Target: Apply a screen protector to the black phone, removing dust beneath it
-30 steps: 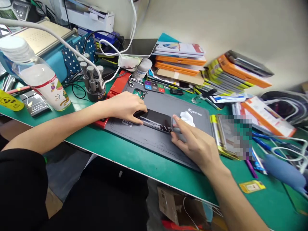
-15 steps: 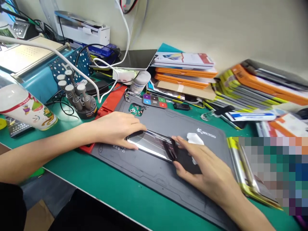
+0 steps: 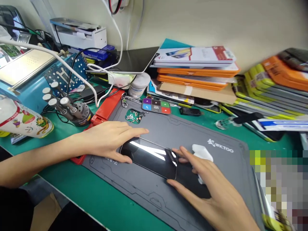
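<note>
A smartphone (image 3: 149,160) with a glossy black screen lies face up on a grey work mat (image 3: 134,186), bright light strips mirrored in its glass. My left hand (image 3: 108,138) rests over its left end, thumb at the near edge and index finger stretched past the far edge. Around the right end, my right hand (image 3: 211,186) has its thumb and fingers spread, fingertips close to the corners; firm contact cannot be made out. Under the right palm, a flat black piece (image 3: 192,183) and a crumpled white scrap (image 3: 202,152) are partly hidden.
A red holder (image 3: 108,106) borders the mat's left side. Small metal parts (image 3: 134,116) sit in a recess. Behind are a white jar (image 3: 139,84) and stacked boxes (image 3: 192,72). Screwdrivers (image 3: 64,102) and a patterned cup (image 3: 26,118) stand left. The lower right is pixelated.
The phone has gone from slightly tilted between both hands to flatter on the mat. My fingers have loosened and spread around it. The camera view has shifted a little.
</note>
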Demonstrator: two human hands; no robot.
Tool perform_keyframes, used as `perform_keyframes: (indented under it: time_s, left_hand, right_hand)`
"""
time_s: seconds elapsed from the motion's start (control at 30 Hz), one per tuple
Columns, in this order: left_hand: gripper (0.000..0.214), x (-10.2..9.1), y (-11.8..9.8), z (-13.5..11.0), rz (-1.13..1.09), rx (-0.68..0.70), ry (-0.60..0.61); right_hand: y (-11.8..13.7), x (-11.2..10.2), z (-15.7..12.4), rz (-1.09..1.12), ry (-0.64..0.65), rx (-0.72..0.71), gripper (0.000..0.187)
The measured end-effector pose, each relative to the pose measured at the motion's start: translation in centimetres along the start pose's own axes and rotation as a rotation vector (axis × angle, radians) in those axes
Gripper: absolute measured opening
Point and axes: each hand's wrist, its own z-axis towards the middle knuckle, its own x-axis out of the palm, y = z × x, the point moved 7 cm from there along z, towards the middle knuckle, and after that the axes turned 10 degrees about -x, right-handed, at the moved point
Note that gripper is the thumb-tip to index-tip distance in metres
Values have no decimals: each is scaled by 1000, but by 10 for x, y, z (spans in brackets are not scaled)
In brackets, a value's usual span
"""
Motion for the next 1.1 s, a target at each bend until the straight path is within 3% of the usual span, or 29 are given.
perform_keyframes:
  time_s: [0.37, 0.57, 1.1]
  left_hand:
    - [95, 4, 2, 4, -68, 30, 73]
    - [74, 3, 5, -3, 121, 18, 46]
    - [68, 1, 17, -15, -79, 19, -72]
  right_hand:
    - [-1, 1, 7, 35, -7, 1, 74]
    - [-2, 5, 5, 42, 5, -8, 72]
    - [9, -2, 18, -92, 43, -93, 66]
